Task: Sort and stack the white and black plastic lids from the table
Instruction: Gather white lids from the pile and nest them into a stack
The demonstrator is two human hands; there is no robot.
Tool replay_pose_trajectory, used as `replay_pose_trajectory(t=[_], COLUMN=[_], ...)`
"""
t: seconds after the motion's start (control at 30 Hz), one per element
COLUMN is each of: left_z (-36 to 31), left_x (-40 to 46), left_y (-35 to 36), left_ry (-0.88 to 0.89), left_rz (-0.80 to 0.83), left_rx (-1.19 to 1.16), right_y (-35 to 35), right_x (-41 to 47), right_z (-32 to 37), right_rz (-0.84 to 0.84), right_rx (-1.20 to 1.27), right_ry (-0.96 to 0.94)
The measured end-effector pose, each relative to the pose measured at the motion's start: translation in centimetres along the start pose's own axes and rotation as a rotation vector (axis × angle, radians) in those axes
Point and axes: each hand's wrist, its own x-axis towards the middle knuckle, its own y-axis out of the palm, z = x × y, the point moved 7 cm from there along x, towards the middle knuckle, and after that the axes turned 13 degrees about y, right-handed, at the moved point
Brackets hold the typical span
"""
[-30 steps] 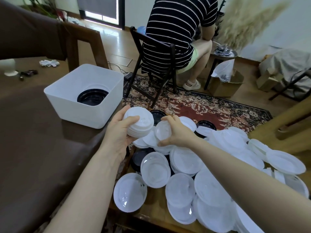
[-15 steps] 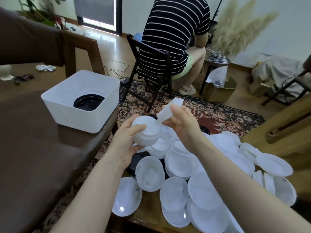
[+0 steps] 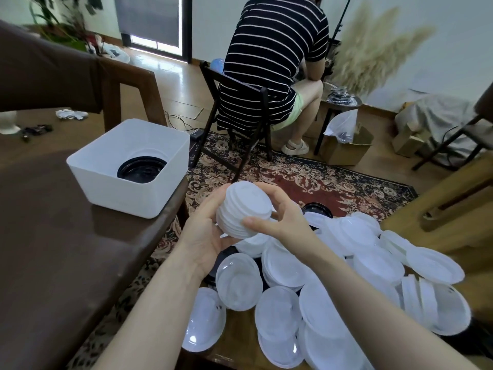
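Observation:
A stack of small white lids [image 3: 244, 209] is held up above the table between both hands. My left hand [image 3: 205, 236] cups the stack from below and behind. My right hand [image 3: 280, 214] curls over its top and front edge, thumb on the lower rim. Beneath them several loose white lids [image 3: 282, 265] lie piled on the wooden table [image 3: 237, 340], with black lids [image 3: 317, 209] partly showing at the pile's far edge. A white bin [image 3: 106, 182] on the left holds a stack of black lids [image 3: 142, 169].
The bin sits on a brown cushioned bench [image 3: 40, 249] to my left. A person in a striped shirt [image 3: 274, 57] sits on a dark chair [image 3: 234, 124] beyond the table, on a patterned rug [image 3: 320, 180]. A cardboard box [image 3: 346, 145] stands further right.
My right hand lifted a white lid from the pile and set it on top of the stack in my left hand. Both hands now hold the stack, raised slightly.

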Motion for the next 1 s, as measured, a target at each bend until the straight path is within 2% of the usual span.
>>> replay_pose_trajectory(t=[0.1, 0.2, 0.33, 0.47, 0.63, 0.73, 0.9, 1.0], left_z=[-0.3, -1.2, -2.4, -3.0, -2.8, -2.7, -2.6, -2.3], left_x=[-0.1, 0.3, 0.9, 1.5, 1.8, 2.0, 2.0, 1.9], left_y=[0.2, -0.5, -2.2, -3.6, -3.4, -4.0, -4.0, -3.6], left_ry=[0.044, 0.155, 0.25, 0.261, 0.259, 0.237, 0.193, 0.177], left_rz=[0.024, -0.075, -0.179, -0.199, -0.193, -0.218, -0.21, -0.176], left_rx=[0.073, 0.153, 0.13, 0.148, 0.12, 0.111, 0.109, 0.125], right_y=[0.6, 1.0, -0.8, -1.6, 0.5, 1.1, 0.8, -1.2], right_x=[0.2, 0.6, 2.0, 3.5, 5.2, 6.1, 6.5, 5.8], right_z=[0.2, 0.2, -1.3, -4.2, -5.3, -6.4, -6.2, -4.3], right_rz=[0.02, 0.046, -0.08, -0.143, 0.003, 0.078, 0.005, -0.12], right_rx=[-0.062, -0.118, -0.069, -0.448, -0.98, -1.144, -1.164, -0.848], right_ry=[0.007, 0.006, 0.093, 0.181, 0.23, 0.281, 0.206, 0.129])
